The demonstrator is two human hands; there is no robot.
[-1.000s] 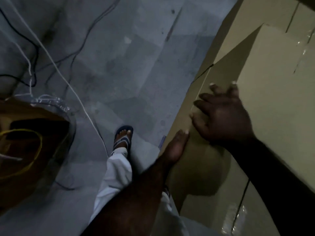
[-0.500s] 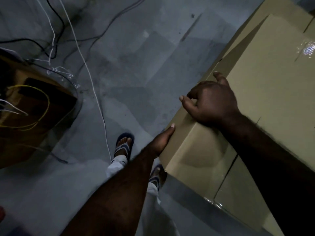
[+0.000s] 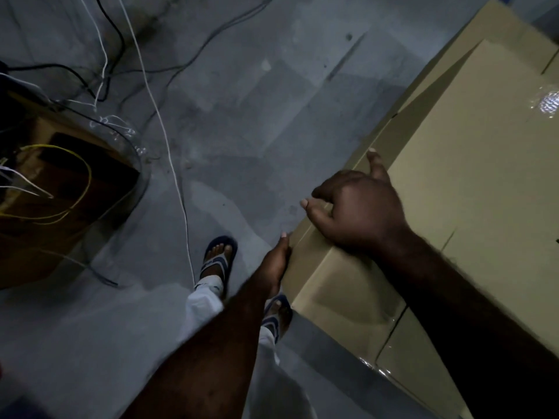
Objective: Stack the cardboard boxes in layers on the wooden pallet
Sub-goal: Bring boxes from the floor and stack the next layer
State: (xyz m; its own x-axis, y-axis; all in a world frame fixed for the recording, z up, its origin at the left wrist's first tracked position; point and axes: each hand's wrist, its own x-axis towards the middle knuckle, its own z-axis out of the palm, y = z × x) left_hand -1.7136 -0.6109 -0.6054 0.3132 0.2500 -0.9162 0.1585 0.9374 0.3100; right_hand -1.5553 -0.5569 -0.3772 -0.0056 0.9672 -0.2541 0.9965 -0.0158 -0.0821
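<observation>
Right hand (image 3: 357, 207), flat a second ago, now curls fingers (image 3: 317, 208) over the cardboard box (image 3: 469, 192) edge; left hand (image 3: 273, 261) presses its side, fingers straight. Lift likely.

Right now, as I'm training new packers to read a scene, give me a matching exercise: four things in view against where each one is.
Things
1 right hand
2 left hand
3 white cable
4 yellow wire

Places
A across the grey floor
B on top of the cardboard box, fingers curled over its edge
C looped over the brown container at far left
D flat against the side of the cardboard box

Pairs: 1-B; 2-D; 3-A; 4-C
</observation>
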